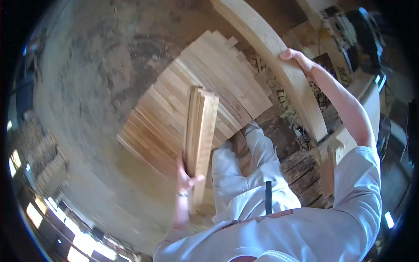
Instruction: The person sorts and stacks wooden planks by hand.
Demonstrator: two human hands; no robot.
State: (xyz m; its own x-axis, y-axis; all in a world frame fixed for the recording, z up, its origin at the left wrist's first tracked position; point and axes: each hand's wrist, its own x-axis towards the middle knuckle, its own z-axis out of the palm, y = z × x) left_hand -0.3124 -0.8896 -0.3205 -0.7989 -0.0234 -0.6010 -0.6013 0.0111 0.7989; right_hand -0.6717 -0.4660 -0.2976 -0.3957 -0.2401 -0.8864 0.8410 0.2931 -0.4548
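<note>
My left hand is wrapped round a bundle of long, narrow wooden strips, stacked face to face and held on end above the floor. My right hand grips the edge of a long, thick wooden board on my right; some of its fingers are hidden. That board looks curved in this wide view. Beyond the bundle lies a broad layer of wooden strips set side by side in front of my feet. The bundle covers part of this layer.
A worn, stained floor spreads out to the left. Small wood offcuts lie under the long board. Machinery stands at the upper right. Stacked material is at the far left, and dark planks lie by my right leg.
</note>
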